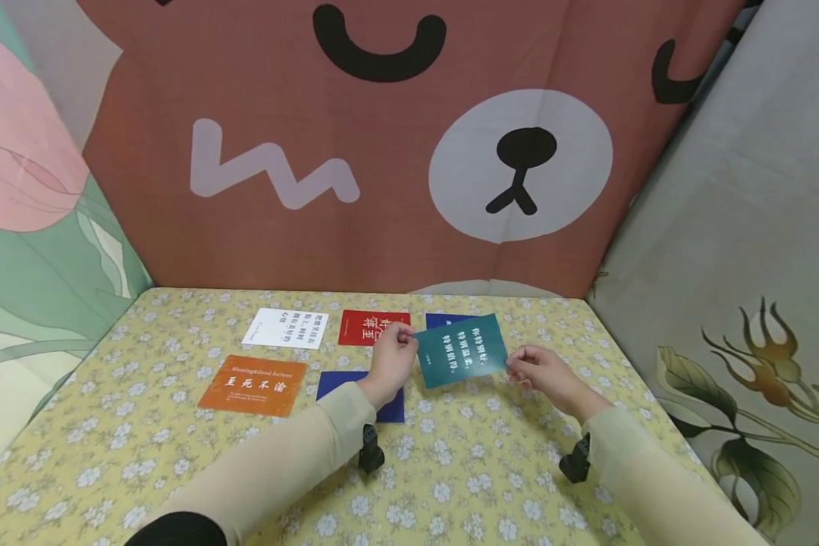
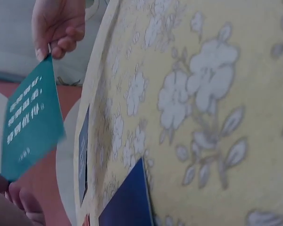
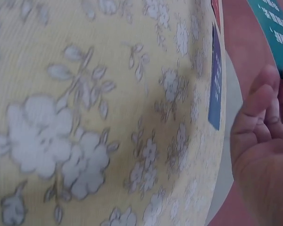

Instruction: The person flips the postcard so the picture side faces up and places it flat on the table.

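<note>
A teal card (image 1: 460, 350) with white writing is held up above the table, tilted, its printed side showing in the head view. My left hand (image 1: 390, 362) pinches its left edge, and my right hand (image 1: 542, 373) pinches the right edge between thumb and fingers. Behind the teal card lies a blue card (image 1: 444, 319), partly covered by it. Another blue card (image 1: 392, 409) lies under my left wrist, mostly hidden by the hand and sleeve. The right wrist view shows the right hand (image 3: 266, 136) at a corner of the teal card (image 3: 273, 33).
A red card (image 1: 362, 327), a white card (image 1: 285, 327) and an orange card (image 1: 254, 385) lie on the flowered yellow tablecloth (image 1: 450, 470). A brown cloth with a cartoon bear face (image 1: 382, 243) hangs behind the table; a flower-patterned cloth (image 1: 744, 303) hangs at the right.
</note>
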{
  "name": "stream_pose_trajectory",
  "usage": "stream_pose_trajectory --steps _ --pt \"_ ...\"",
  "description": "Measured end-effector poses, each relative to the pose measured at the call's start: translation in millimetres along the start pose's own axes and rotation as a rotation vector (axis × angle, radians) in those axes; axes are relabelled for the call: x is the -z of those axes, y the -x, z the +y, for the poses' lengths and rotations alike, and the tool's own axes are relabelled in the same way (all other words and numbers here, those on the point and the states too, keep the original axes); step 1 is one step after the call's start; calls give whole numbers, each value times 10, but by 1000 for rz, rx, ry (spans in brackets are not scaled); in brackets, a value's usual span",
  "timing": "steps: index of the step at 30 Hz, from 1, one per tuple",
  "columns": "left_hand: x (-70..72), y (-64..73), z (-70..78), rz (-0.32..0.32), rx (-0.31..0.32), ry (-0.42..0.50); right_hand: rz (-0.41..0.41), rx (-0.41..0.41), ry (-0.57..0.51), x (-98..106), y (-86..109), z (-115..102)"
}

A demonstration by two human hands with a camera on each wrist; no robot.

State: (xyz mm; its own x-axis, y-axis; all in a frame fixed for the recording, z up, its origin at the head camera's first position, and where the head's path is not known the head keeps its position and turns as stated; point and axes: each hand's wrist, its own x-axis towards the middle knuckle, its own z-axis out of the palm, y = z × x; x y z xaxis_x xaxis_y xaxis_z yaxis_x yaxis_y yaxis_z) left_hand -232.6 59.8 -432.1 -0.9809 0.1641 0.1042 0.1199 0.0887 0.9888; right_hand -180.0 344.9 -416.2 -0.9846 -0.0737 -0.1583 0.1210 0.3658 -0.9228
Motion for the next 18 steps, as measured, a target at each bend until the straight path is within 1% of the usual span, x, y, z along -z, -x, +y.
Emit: stream_pose_trajectory --steps 5,9,12,14,16,18 --pt "0 -39 -6 -49 0 -91 10 -49 19 -19 15 48" --pt "-5 -66 -26 -98 18 -164 -8 -78 33 -53 34 83" --pt "-16 -87 -28 -148 42 -198 -33 -101 44 -55 59 109" --pt "-28 -104 -19 -178 67 -216 -36 -125 58 -49 76 124" --pt "-42 -115 -9 -214 89 -243 -42 -150 97 -41 99 131" --pt "-51 -109 11 -263 121 -279 -35 -180 148 -40 122 142"
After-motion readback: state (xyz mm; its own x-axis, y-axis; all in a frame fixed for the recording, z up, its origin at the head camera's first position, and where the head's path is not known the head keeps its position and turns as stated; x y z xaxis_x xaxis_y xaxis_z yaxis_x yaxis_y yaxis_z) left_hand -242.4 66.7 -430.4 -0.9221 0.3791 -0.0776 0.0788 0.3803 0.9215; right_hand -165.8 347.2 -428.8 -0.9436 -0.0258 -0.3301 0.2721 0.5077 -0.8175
